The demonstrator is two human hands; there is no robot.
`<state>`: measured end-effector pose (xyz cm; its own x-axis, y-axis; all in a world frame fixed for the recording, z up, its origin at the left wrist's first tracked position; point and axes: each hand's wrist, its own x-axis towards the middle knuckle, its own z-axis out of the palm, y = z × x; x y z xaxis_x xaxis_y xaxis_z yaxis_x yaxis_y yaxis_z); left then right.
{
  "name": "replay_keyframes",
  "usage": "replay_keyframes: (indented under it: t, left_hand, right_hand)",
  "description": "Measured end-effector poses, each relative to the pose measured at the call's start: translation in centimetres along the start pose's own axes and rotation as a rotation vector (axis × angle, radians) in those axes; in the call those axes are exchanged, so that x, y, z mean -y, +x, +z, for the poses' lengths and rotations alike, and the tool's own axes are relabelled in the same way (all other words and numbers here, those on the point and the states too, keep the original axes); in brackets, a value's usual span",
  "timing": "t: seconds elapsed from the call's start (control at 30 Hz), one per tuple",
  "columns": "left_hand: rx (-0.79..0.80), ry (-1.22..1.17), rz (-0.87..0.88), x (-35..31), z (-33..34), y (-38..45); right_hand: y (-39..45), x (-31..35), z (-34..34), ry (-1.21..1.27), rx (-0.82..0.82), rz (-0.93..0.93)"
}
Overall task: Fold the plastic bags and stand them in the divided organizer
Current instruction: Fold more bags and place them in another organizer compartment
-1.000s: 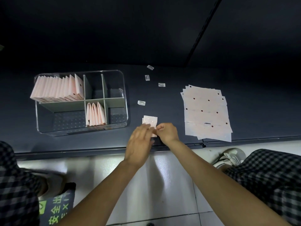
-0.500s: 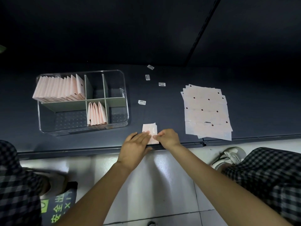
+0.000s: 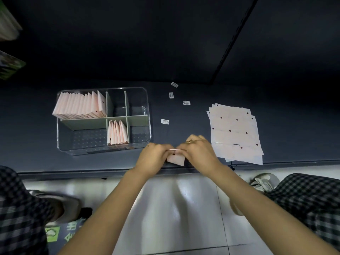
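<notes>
pink folded bag (image 3: 176,159) pinched between left hand (image 3: 154,157) and right hand (image 3: 199,153) could spring open if either grip slackens.

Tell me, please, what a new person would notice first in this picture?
First, the left hand and right hand together pinch a small folded pink bag at the near edge of the dark table. To the left, a clear divided organizer holds rows of folded bags standing upright. To the right lies a stack of flat bags.
</notes>
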<state>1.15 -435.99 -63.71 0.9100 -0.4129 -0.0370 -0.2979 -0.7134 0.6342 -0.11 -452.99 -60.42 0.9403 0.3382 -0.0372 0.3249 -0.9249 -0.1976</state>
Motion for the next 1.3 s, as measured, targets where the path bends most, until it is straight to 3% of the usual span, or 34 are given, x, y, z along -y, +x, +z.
replay_keyframes:
  t: [0.13,0.3,0.47,0.53,0.67,0.77,0.83,0.87,0.97,1.1,1.2,1.3]
  left_hand:
    - [-0.021,-0.548,-0.188,-0.6,-1.7,-0.2]
    - [-0.053,-0.903,-0.322,0.1,-3.1,-1.2]
    - [-0.484,-0.995,-0.436,0.4,-4.8,-1.3]
    - [-0.529,-0.937,-0.389,0.4,-5.9,-1.1]
    - [-0.262,-0.894,-0.352,0.4,-6.5,-1.1]
    - [-0.432,-0.844,-0.479,0.5,-6.5,-1.5]
    - [-0.61,-0.623,-0.546,0.7,-6.5,-1.8]
    - [-0.668,-0.522,-0.53,0.6,-6.5,-2.1]
    - [-0.682,-0.36,-0.35,0.6,-5.7,-2.4]
    - [-0.506,-0.4,-0.186,2.5,-5.7,-2.6]
    - [-0.601,-0.355,-0.268,4.2,-5.6,-2.8]
    - [-0.598,-0.085,-0.459,6.1,-5.3,-3.0]
  right_hand:
    - [1.1,0.3,-2.6,0.454,-0.126,0.159]
    - [3.7,0.1,-4.7,0.775,-0.227,0.329]
    - [5.7,0.8,-4.6,0.818,-0.13,0.287]
    - [6.3,1.6,-4.4,0.835,-0.073,0.245]
    - [7.3,3.3,-3.8,0.866,0.053,0.156]
    - [7.5,5.2,-3.0,0.679,-0.137,0.246]
    - [7.0,7.2,-2.4,0.548,-0.261,0.307]
    - [6.7,8.4,-2.0,0.551,-0.244,0.307]
    - [6.6,11.3,-0.6,0.695,-0.08,0.329]
    - [8.1,11.3,0.3,0.978,-0.069,0.582]
    - [8.8,10.6,0.0,1.145,-0.067,0.637]
    - [9.0,10.3,-0.4,1.104,-0.032,0.577]
